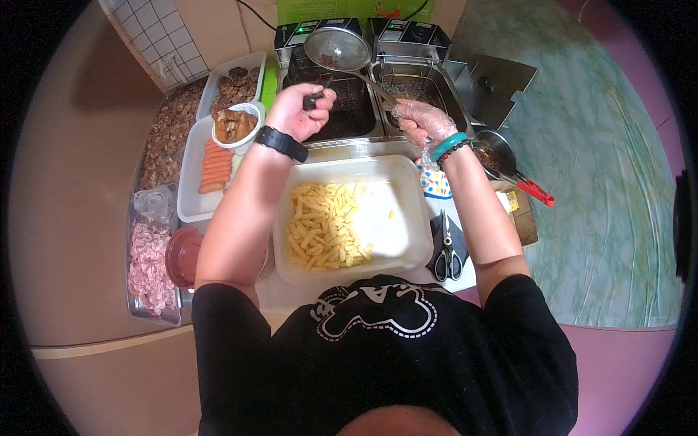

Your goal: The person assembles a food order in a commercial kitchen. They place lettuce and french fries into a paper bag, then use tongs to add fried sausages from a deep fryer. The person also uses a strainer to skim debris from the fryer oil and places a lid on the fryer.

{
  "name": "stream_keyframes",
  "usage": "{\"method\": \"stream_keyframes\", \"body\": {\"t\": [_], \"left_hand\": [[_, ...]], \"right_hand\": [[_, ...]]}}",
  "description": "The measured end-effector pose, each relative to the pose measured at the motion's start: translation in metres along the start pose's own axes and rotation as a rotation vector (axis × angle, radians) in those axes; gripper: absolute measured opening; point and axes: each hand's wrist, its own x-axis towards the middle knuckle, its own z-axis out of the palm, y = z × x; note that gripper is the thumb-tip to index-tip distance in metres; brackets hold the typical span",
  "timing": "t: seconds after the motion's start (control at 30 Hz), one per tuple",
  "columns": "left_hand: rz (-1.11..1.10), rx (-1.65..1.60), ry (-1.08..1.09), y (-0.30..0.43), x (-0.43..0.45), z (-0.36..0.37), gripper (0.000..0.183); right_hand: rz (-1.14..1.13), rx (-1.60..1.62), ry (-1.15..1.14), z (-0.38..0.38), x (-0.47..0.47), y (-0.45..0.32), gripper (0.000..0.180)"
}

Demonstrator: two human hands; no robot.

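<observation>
My left hand [302, 110], bare with a black wristband, grips the black handle [313, 100] of what looks like a fryer basket over the left deep-fryer well [354, 103]. The basket [305, 66] is dark and partly hidden behind that hand. In my right hand [424, 121], which wears a clear plastic glove, is the handle of a round mesh strainer [339, 50]. Small reddish-brown bits lie in the strainer's mesh, raised above the back of the left fryer. Dark bubbling oil shows in the right fryer well [411, 90], below the strainer's handle.
A white tub [403, 240] of pale fries [322, 229] stands before me. Leftward are sausages [214, 166], a bucket of fried pieces [235, 125], sliced pink meat [150, 261] and browned meat [172, 136]. Rightward are scissors [448, 256] and a red-handled pan [496, 150].
</observation>
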Motion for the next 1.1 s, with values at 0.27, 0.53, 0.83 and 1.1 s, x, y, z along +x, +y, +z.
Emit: {"method": "stream_keyframes", "body": {"t": [0.27,0.53,0.83,1.1], "left_hand": [[0.039,0.044,0.022,0.016,-0.009,0.011,0.030],[-0.065,0.026,0.043,-0.004,0.003,-0.011,0.026],[0.003,0.025,0.025,-0.059,0.017,-0.070,0.020],[0.051,0.022,-0.031,-0.085,0.022,-0.082,0.013]], "right_hand": [[-0.009,0.084,0.035,-0.003,0.000,-0.016,0.007],[-0.023,0.033,0.022,0.001,0.007,-0.018,0.011],[0.023,-0.165,0.116,-0.001,0.003,0.019,0.048],[-0.004,-0.279,0.114,-0.024,-0.010,0.044,0.046]]}}
